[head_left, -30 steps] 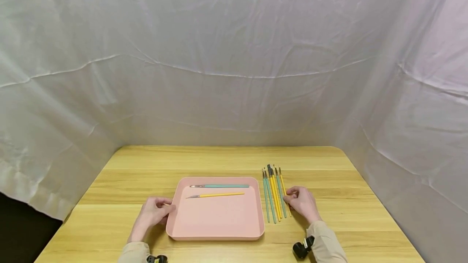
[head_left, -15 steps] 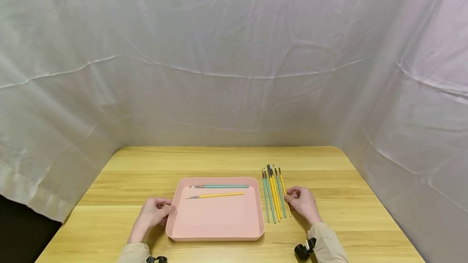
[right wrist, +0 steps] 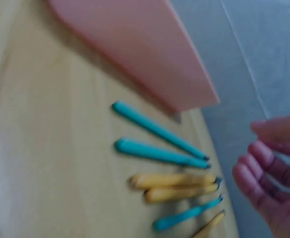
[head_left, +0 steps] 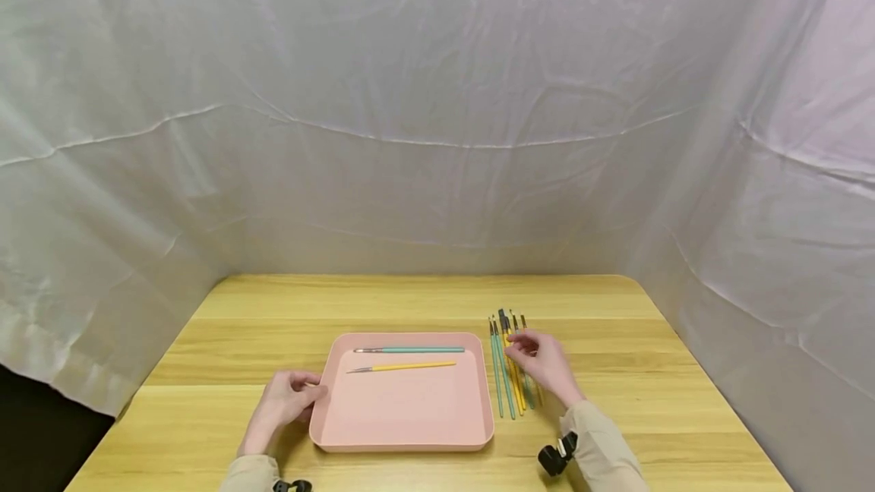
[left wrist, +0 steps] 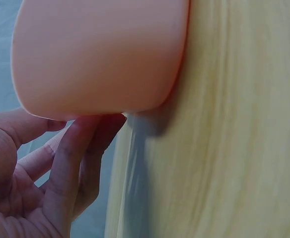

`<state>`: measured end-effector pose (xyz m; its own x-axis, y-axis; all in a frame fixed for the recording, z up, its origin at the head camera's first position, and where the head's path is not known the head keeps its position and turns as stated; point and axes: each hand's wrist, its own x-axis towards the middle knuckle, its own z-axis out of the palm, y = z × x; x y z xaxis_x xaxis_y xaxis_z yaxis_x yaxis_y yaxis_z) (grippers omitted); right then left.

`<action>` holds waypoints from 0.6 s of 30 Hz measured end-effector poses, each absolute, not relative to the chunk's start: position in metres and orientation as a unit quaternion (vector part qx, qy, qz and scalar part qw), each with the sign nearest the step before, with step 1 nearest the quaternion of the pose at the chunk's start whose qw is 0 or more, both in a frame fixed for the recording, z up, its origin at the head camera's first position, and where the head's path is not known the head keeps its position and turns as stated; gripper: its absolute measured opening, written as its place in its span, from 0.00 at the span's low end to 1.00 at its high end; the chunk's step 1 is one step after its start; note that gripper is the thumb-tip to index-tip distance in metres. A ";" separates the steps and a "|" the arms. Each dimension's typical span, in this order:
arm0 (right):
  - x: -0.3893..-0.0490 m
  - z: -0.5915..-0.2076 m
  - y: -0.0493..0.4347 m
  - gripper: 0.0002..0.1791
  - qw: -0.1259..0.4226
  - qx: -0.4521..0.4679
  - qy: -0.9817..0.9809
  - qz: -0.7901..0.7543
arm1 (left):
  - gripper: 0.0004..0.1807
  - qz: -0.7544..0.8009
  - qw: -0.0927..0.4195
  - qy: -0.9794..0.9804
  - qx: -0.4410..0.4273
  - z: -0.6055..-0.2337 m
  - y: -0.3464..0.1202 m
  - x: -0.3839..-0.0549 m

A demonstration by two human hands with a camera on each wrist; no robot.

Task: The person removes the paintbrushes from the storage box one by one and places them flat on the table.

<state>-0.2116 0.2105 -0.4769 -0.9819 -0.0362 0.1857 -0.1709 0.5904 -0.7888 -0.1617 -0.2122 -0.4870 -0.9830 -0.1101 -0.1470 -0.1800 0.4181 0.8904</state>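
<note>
A pink tray sits on the table, with a teal paintbrush and a yellow paintbrush lying crosswise in it. My left hand holds the tray's left edge between thumb and fingers. Right of the tray, several teal paintbrushes and yellow paintbrushes lie side by side on the wood, bristles away from me. Above them hovers my right hand, fingers loosely bent, thumb apart from the fingertips. Nothing shows between them in the right wrist view. That hand hides the middle of the right-hand brushes in the head view.
The light wooden table runs back to a pale grey curtain, which also hangs along both sides. A black wrist camera is strapped at my right sleeve.
My right hand has lifted from beside the rightmost yellow paintbrush and moved left and away over the row. The left hand and the tray keep their places.
</note>
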 end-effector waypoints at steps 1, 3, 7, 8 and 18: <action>-0.213 -0.475 0.208 0.12 0.071 0.075 -0.883 0.458 | 0.15 0.533 0.033 0.841 -0.087 -0.487 -0.212 -0.162; -0.215 -0.469 0.203 0.12 0.061 0.105 -0.873 0.473 | 0.15 0.533 0.032 0.841 -0.088 -0.487 -0.212 -0.161; -0.218 -0.460 0.191 0.13 0.029 0.170 -0.855 0.488 | 0.15 0.533 0.033 0.841 -0.086 -0.486 -0.212 -0.161; -0.219 -0.458 0.188 0.13 0.020 0.182 -0.854 0.488 | 0.15 0.533 0.033 0.841 -0.086 -0.486 -0.212 -0.161; -0.233 -0.449 0.155 0.14 -0.055 0.256 -0.850 0.458 | 0.15 0.534 0.037 0.840 -0.087 -0.486 -0.212 -0.162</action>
<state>-0.2332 0.1546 -0.4492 -0.8632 -0.4846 0.1413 -0.3845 0.4498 -0.8062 -0.1615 -0.2117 -0.4860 -0.9822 -0.1067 -0.1544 -0.1850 0.4143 0.8911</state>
